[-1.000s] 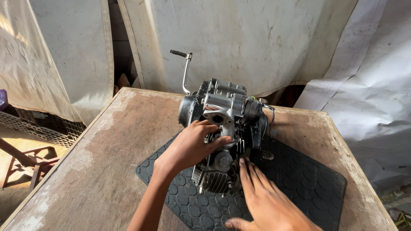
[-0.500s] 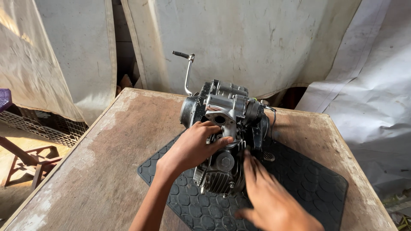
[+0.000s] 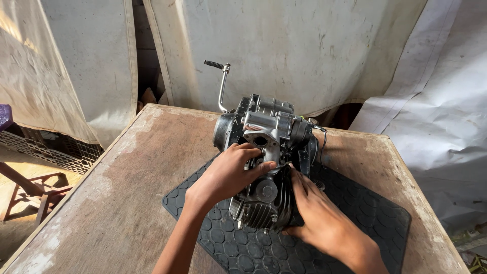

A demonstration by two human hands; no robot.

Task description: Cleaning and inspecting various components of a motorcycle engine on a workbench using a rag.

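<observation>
While a small grey motorcycle engine (image 3: 266, 167) is kept on its side on a black rubber mat (image 3: 355, 218), both bare hands are laid against it. The left hand (image 3: 227, 175) is curled over the engine's left flank, its fingers bent and pressed onto the metal near the intake port — a loose grip on the casing rather than a closed fist. The right hand (image 3: 319, 218) is set against the engine's right side, fingers extended and slipped in beside the finned cylinder; whether anything small is pinched between them cannot be told.

The engine is placed near the middle of the tabletop, somewhat toward the far edge, with its finned cylinder head turned toward the near edge. A kick-start lever (image 3: 221, 83) is seen rising from the engine's far side, bent at the top and standing out beyond the table's far edge. The mat — patterned with hexagons — is spread across the right half of the worn wooden table (image 3: 116, 193), one corner reaching toward the near right corner. Pale tarpaulin sheets (image 3: 304, 45) are hung behind the table.
</observation>
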